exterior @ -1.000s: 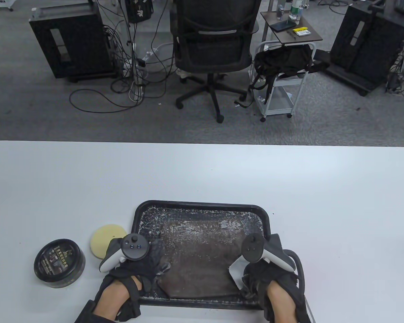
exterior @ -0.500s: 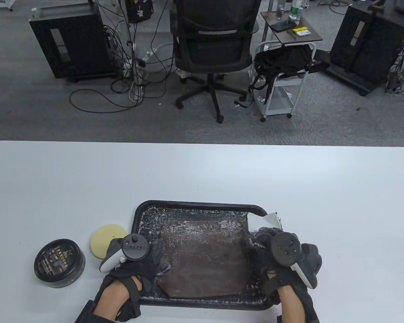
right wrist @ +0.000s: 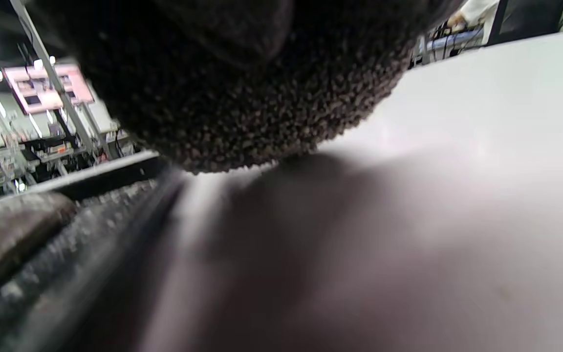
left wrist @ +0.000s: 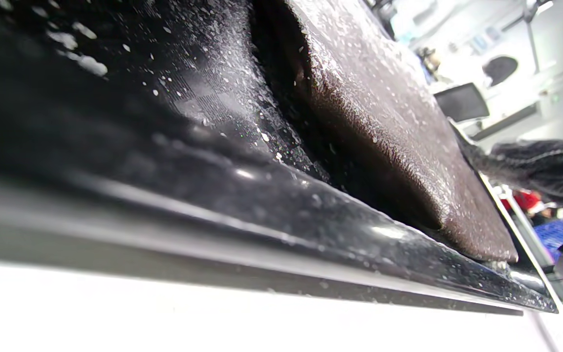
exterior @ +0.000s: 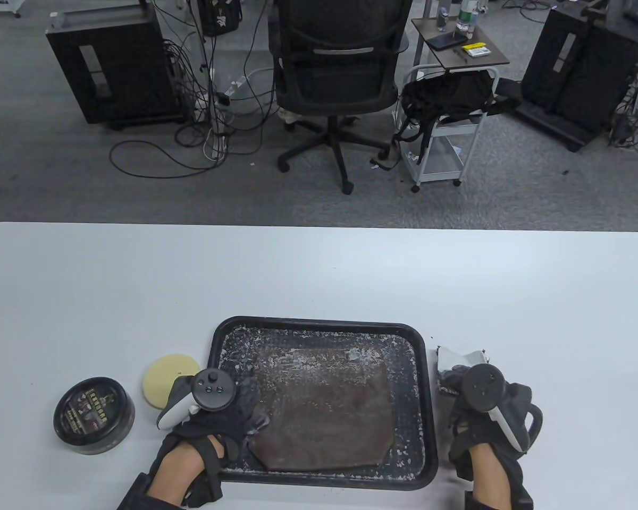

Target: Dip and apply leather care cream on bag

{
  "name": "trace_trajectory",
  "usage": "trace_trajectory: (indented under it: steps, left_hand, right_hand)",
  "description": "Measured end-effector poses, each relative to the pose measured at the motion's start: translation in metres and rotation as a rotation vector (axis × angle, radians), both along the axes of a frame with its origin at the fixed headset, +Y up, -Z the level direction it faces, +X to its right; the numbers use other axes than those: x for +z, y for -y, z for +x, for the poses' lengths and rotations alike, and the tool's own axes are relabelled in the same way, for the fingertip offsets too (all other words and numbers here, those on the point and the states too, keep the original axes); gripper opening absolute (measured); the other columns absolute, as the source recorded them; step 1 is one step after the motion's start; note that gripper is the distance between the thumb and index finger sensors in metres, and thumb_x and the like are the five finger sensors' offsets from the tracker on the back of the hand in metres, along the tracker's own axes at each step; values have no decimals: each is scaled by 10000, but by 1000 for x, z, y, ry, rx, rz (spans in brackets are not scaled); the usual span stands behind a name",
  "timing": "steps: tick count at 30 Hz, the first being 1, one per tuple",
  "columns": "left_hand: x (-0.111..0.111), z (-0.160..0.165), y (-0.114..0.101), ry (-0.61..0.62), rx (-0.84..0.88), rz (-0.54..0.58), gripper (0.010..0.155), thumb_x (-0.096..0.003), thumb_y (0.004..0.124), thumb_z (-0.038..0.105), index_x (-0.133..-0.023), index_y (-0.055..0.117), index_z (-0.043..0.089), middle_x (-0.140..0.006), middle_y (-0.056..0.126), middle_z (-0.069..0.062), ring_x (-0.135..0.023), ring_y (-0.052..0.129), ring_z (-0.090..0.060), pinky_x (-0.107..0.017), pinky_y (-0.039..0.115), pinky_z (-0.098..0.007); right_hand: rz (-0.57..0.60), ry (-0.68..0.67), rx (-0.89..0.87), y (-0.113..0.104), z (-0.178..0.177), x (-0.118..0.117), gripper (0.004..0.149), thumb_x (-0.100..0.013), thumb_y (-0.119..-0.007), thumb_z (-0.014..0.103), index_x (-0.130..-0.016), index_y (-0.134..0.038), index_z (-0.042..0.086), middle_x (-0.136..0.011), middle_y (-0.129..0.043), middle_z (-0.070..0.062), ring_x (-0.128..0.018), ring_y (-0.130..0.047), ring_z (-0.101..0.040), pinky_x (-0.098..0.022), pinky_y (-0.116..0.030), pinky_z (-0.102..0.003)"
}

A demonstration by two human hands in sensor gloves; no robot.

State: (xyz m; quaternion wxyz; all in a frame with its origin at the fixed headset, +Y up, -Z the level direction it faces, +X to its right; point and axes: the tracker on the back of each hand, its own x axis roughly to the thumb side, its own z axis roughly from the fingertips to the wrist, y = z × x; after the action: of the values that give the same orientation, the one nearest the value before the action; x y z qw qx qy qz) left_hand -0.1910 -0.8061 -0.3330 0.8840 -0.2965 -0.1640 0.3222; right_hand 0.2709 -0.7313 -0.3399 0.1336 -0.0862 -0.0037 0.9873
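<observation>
A flat brown leather bag [exterior: 324, 406], flecked with white, lies in a black tray [exterior: 319, 325]; it also shows in the left wrist view [left wrist: 384, 127]. My left hand [exterior: 251, 418] rests over the tray's left front rim and the bag's near left corner; the tracker hides its grip. My right hand [exterior: 457, 376] is on the table just right of the tray and holds a white cloth [exterior: 457, 355] that sticks out past its fingers. The round cream tin [exterior: 94, 415], lid on, and a yellow sponge pad [exterior: 165, 374] lie left of the tray.
The tray's right rim [right wrist: 130, 205] runs close beside my right hand. The white table [exterior: 319, 276] stretches behind and to both sides. An office chair [exterior: 335, 79] and a cart [exterior: 441, 133] stand on the floor beyond the far edge.
My right hand has moved with the white cloth from the bag's near right corner, up along the tray's right side, out onto the table. The left hand has not moved.
</observation>
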Motion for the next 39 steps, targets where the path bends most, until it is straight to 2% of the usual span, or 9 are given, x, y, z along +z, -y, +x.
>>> trace_trajectory:
  steps: [4, 7, 12, 15, 19, 24, 30, 34, 39]
  left_hand:
    - [0, -1, 0, 0, 1, 0, 823, -436, 530, 620, -958, 25, 234, -1067, 224, 59, -1018, 167, -209, -675, 98, -458]
    - [0, -1, 0, -1, -1, 0, 821, -436, 531, 620, -958, 27, 234, -1066, 225, 60, -1018, 168, -208, -676, 98, -458]
    - [-1, -1, 0, 1, -11, -1, 822, -437, 533, 619, -957, 25, 236, -1066, 222, 60, -1017, 167, -211, -677, 100, -462]
    - [-1, -1, -1, 1, -20, 1, 821, -437, 534, 618, -956, 24, 237, -1065, 220, 60, -1017, 165, -212, -678, 101, -465]
    - [0, 2, -1, 9, -46, 16, 826, -436, 542, 615, -955, 21, 239, -1065, 208, 53, -1017, 158, -227, -682, 104, -481]
    - [1, 5, -6, 42, -86, 37, 832, -437, 556, 608, -955, 23, 235, -1064, 197, 36, -1017, 151, -249, -696, 125, -505]
    - [3, 6, -38, 21, -28, 256, 810, -438, 608, 573, -989, 136, 213, -1070, 298, -8, -1024, 244, -296, -708, 186, -535]
    - [10, 5, -68, -36, -17, 523, 823, -400, 809, 443, -1007, 302, 217, -1058, 434, -33, -1021, 349, -323, -723, 229, -554]
    - [23, -9, -102, -150, -266, 797, 816, -370, 876, 422, -1017, 416, 231, -1069, 512, -24, -1036, 446, -320, -754, 289, -584]
  right_hand:
    - [-138, -93, -3, 18, 5, -7, 497, -392, -755, 109, -779, -956, 345, -980, -839, 5, -962, -738, -309, -701, -521, -654]
    - [-152, -138, -52, 21, 11, -9, 500, -388, -765, 99, -780, -950, 349, -992, -806, 17, -974, -696, -290, -711, -508, -643]
    - [-272, -232, -105, 27, 22, -11, 542, -389, -821, 144, -884, -828, 363, -1065, -632, 43, -1023, -526, -257, -724, -442, -635]
    - [-381, -295, -140, 31, 22, -10, 623, -385, -875, 218, -975, -714, 338, -1115, -478, 15, -1047, -379, -284, -721, -367, -657]
    - [-513, -344, -202, 34, 18, -8, 797, -378, -892, 249, -1079, -512, 254, -1137, -250, -52, -1030, -160, -346, -657, -156, -698]
    - [-517, -379, -283, 33, 24, -7, 892, -332, -957, 340, -1088, -510, 185, -1133, -232, -88, -1013, -133, -371, -631, -126, -692]
    - [-476, -402, -401, 31, 33, -5, 929, -309, -969, 463, -1079, -589, 109, -1143, -315, -103, -1018, -161, -398, -628, -124, -688]
    - [-431, -422, -462, 25, 39, -2, 973, -286, -974, 505, -1084, -589, 102, -1145, -323, -120, -1016, -203, -443, -635, -150, -672]
    - [-307, -431, -542, 11, 47, 4, 892, -310, -964, 482, -1062, -652, 116, -1148, -405, -113, -1038, -324, -462, -646, -204, -710]
